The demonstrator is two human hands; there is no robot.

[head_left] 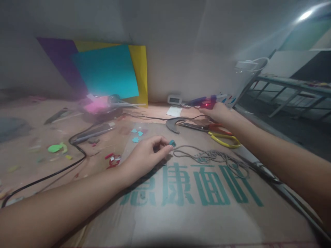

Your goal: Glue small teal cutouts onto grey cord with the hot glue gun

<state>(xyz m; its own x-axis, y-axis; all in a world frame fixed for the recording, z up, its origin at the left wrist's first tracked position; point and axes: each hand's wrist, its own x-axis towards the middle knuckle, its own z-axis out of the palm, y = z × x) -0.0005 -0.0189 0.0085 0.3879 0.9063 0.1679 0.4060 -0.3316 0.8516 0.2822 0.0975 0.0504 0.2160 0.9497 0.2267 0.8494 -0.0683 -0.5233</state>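
My left hand (148, 151) is closed in a pinch on a small teal foam piece (172, 142), above the cardboard. A loosely coiled grey cord (212, 156) begins close to those fingertips and spreads to the right; whether it is attached to the piece I cannot tell. At the back right, my right hand (218, 112) is closed around a dark glue gun (204, 102) with a lit red light. Orange-and-yellow-handled scissors (224, 137) lie below my right wrist. Left of their blades is a dark grey crescent (172, 125). Several small teal cut-outs (136, 140) lie beyond my left hand.
Printed cardboard (201, 220) covers the front of the table. A black cable (80, 158) snakes along the left among coloured scraps. Purple, yellow and blue sheets (108, 72) lean on the wall. A small digital display (174, 100) and a pink bundle in clear plastic (97, 104) stand at the back.
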